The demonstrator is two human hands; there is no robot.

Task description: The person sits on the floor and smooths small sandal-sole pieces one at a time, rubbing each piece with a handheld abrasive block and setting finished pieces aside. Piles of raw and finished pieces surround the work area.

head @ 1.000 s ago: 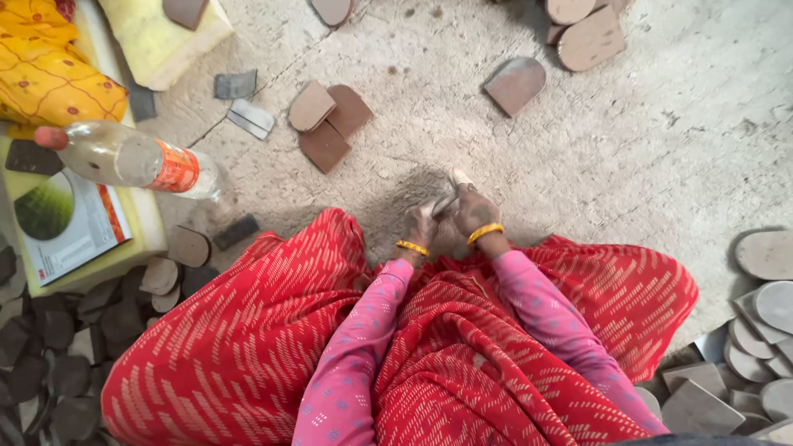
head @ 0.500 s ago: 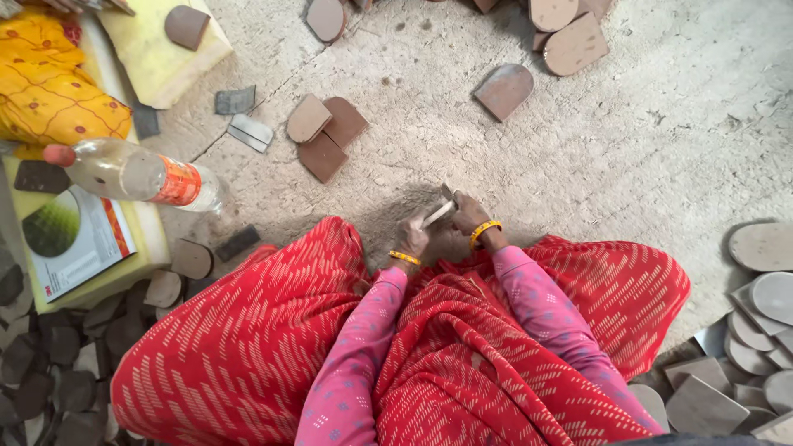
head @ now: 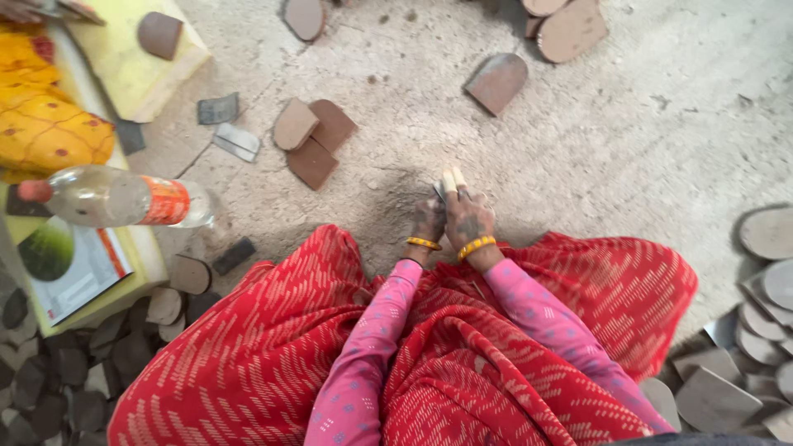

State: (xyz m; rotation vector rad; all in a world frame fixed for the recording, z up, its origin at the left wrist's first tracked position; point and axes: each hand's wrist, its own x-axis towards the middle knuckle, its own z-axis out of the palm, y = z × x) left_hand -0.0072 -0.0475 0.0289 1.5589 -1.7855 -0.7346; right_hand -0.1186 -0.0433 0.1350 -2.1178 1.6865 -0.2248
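— Pale stick (head: 452, 180), thin and flat, pokes out just past the grip: the right hand (head: 469, 221) is closed around it, fingers pinching it, and the left hand (head: 428, 220) presses in beside, touching, curled shut on the same stick as far as I can tell.

— What's under the grip?

— A patch of grey dust (head: 405, 198) on the floor (head: 628, 140), darker than the ground around it. My judgement: keep both wrists low and close over the red cloth (head: 273, 330), hold the stick near its tip and work in short strokes, so it doesn't slip or snap.

— Anything crowding it?

— Not close. Ahead and to the left of the grip lie three brown pieces (head: 312, 142), overlapping; farther ahead a single rounded piece (head: 496, 83). Two grey scraps (head: 227, 124) sit beyond those on the left. Well left, a bottle (head: 116, 198) lies on its side on a yellow board (head: 99, 297), by a printed sheet (head: 70, 264). Right of the grip, grey slabs (head: 768, 272) are heaped, well apart. Nothing blocks the hands; only the lap hems them in from behind.
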